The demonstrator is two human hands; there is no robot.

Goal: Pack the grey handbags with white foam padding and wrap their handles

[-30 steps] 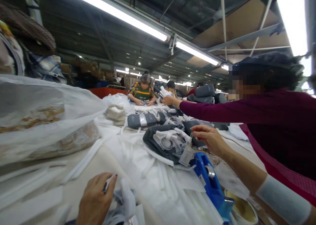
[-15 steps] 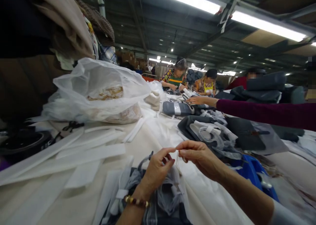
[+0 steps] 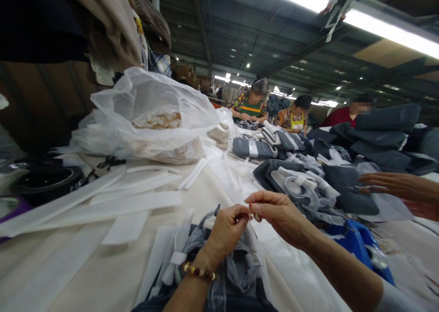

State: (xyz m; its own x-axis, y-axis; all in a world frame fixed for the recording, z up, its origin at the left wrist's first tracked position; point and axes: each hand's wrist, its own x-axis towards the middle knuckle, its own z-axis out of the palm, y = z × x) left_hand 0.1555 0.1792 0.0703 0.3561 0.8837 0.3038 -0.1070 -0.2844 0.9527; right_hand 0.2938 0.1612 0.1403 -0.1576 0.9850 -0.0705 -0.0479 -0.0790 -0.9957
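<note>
My left hand (image 3: 227, 230), with a beaded bracelet at the wrist, and my right hand (image 3: 279, 214) meet fingertip to fingertip above the table. Both are pinched closed on a thin pale string (image 3: 250, 217), of which only a little shows between the fingers. Beneath them lies a dark grey bag (image 3: 240, 298). Clear plastic (image 3: 238, 268) wraps parts on top of it, and a white band (image 3: 178, 257) holds a bundled strap beside my left wrist.
White foam strips (image 3: 137, 210) cover the left side, below an open plastic sack (image 3: 154, 102). Dark bags with wrapped straps (image 3: 298, 184) lie to the right, near a blue bin (image 3: 356, 243). A co-worker's hands (image 3: 398, 188) reach in at the right; other people sit farther back.
My fingertips have drawn together and my left hand has closed more tightly. The co-worker's purple sleeve has pulled back to the right. The view has shifted slightly left.
</note>
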